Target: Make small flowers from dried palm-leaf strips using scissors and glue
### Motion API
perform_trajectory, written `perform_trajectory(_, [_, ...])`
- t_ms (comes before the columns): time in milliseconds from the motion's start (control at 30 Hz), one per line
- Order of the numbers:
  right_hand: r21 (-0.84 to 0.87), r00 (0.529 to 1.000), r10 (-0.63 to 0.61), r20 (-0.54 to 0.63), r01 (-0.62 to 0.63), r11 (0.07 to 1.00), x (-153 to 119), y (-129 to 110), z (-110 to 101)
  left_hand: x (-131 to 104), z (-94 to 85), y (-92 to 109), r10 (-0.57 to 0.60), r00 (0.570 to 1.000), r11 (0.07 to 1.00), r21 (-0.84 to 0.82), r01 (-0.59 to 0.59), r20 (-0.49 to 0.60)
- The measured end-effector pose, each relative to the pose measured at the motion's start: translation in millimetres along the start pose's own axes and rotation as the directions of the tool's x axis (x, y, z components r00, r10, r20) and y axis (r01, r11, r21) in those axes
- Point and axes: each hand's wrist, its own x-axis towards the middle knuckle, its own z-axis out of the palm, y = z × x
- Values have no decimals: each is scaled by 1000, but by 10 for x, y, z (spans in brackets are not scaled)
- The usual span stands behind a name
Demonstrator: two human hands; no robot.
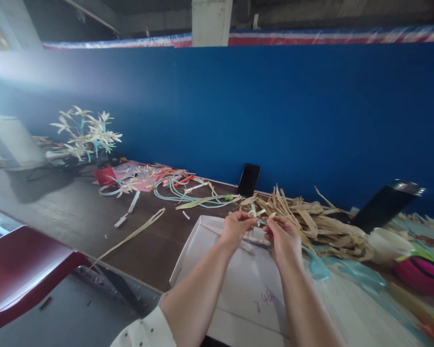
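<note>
My left hand (237, 227) and my right hand (284, 236) are close together above a white cardboard tray (202, 274), both with fingertips pinched. Between them is a small flower (253, 210) of pale leaf strips, with a bit of light blue stem showing. My left fingers grip it from the left, my right fingers from the right. Its lower part is hidden by the fingers. A thin pale stick (210, 229) lies in the tray beneath my hands. Just beyond the right hand is a heap of dried husks (311, 217).
A phone (249, 180) leans against the blue partition (292, 115). Light blue cords (162, 195) and a long pale strip (133, 233) lie leftward. Finished-looking white flowers (94, 132) stand far left. A dark flask (385, 205), white bowl (388, 245) and pink pouch (421, 274) are rightward.
</note>
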Motion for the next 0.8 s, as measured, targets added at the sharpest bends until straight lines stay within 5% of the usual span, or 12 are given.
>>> perform_trajectory(133, [-146,992,-115,-48,107,983,-23,-14,-23,-2,-2,4,2,1000,1000,-3,-2,-20])
perform_trajectory(233, [-285,982,-188,29,188,940,-22,-30,-44,-6,0,16,6,1000,1000,3,-6,-16])
perform_trajectory(800, [-391,984,-123,126,163,906,-29,-52,-21,-35,-8,46,7,999,998,62,-10,43])
